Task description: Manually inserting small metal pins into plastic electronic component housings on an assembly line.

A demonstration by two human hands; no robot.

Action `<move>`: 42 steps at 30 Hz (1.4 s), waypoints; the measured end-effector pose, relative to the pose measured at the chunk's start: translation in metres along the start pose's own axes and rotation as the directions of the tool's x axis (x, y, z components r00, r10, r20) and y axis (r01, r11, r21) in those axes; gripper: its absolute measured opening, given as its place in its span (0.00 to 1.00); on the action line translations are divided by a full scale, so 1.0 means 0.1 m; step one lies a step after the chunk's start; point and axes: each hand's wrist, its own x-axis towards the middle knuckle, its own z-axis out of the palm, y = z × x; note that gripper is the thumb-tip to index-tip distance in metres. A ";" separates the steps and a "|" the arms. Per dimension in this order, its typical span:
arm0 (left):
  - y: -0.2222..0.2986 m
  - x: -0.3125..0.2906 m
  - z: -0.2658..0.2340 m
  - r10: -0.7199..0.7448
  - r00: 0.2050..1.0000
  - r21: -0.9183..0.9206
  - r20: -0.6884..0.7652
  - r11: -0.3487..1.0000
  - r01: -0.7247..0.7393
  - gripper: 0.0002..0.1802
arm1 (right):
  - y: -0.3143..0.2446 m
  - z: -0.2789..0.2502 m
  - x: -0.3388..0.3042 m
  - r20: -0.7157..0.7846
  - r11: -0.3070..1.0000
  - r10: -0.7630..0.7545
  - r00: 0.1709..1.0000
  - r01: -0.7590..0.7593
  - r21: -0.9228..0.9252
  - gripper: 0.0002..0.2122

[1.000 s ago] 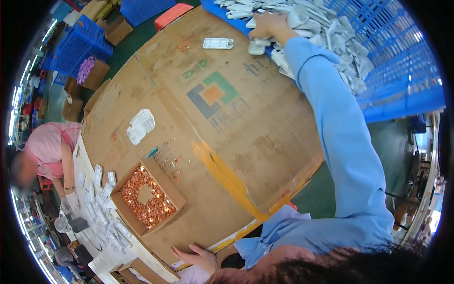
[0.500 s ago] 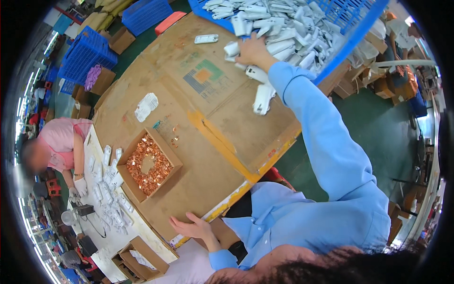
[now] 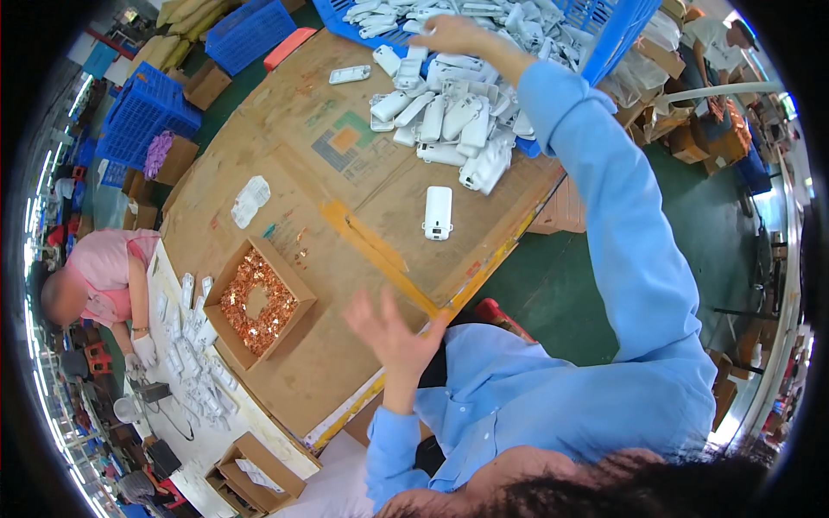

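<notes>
Just left of your left hand [image 3: 393,332], an open square brown carton [image 3: 259,300] of copper-coloured parts sits on the counter. A green, orange and grey printed panel [image 3: 344,144] on the cardboard lies below-left of your right hand [image 3: 456,33]. Blue crates [image 3: 145,110] stand further left.

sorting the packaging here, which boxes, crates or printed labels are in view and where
Open brown cardboard box: near table edge, left; square, filled with coppery bits.
Blue plastic crate: table's far end; holds white plastic casings.
Printed label: on cardboard tabletop; square, grey, green, orange.
Blue latticed crates: floor, far left.
</notes>
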 end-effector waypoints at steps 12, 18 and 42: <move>0.60 1.30 1.22 0.443 0.845 -0.157 0.299 0.896 -0.415 0.56 | 0.54 -0.29 -0.30 -0.152 0.589 0.803 0.577 -0.806 0.052 0.54; 0.62 1.64 1.62 0.376 0.891 -0.144 0.254 0.926 -0.349 0.47 | 0.86 0.41 -0.11 -0.241 0.701 0.694 0.678 -0.713 0.013 0.45; 0.90 1.20 1.46 0.324 0.946 -0.044 0.007 0.945 -0.323 0.49 | 0.37 0.65 -0.62 0.194 0.994 0.078 0.978 -0.062 -0.090 0.50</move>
